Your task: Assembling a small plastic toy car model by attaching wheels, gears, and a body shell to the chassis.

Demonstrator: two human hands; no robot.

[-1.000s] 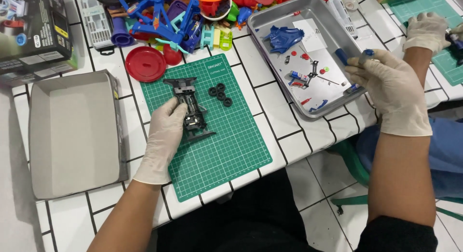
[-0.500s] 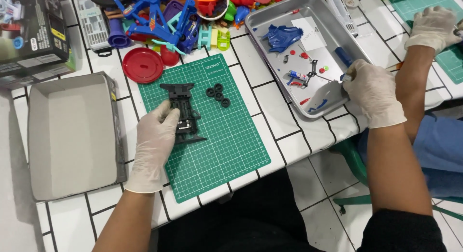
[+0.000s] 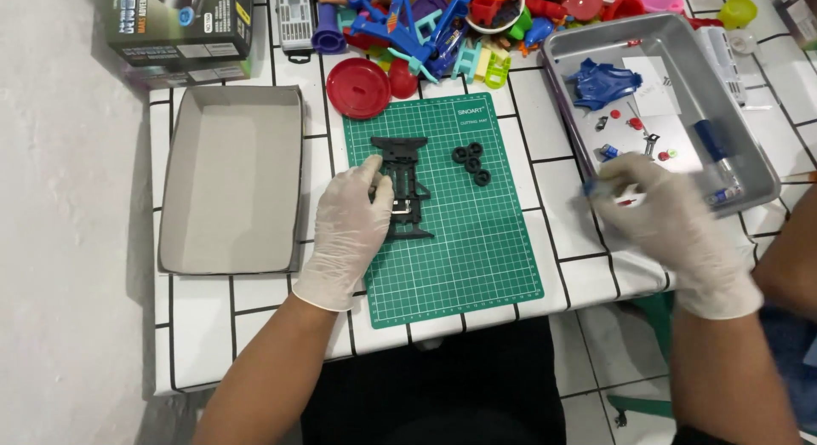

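1. A white tiled table (image 3: 255, 326) with dark grout lines stands against a pale wall; a green cutting mat (image 3: 459, 241) lies at its middle, in front of the seated person.
2. The left hand (image 3: 349, 228), in a white glove, lies on the mat's left part with its fingers spread flat and pressed on a black toy-car chassis (image 3: 404, 185), pinning it rather than clasping it.
3. The chassis looks long and narrow, dark and skeletal, with a wider cross-piece at its 12 o'clock end; it carries no wheels and no body.
4. At 2 o'clock from the chassis, four small black wheels (image 3: 472, 162) sit loose on the mat, close together.
5. The right hand (image 3: 659, 215), also gloved and blurred, hovers at the near corner of a grey metal tray (image 3: 749, 190), fingers curled round something small and bluish; what it is I cannot tell.
6. In the tray lie a blue car body shell (image 3: 606, 81) and scattered small parts.
7. Judged from this, assembly is early: bare chassis only, wheels and shell unfitted.
8. At 9 o'clock from the mat sits a grey cardboard box lid (image 3: 230, 177); at 12 o'clock a red round lid (image 3: 359, 88) and a heap of coloured plastic toys (image 3: 442, 28).
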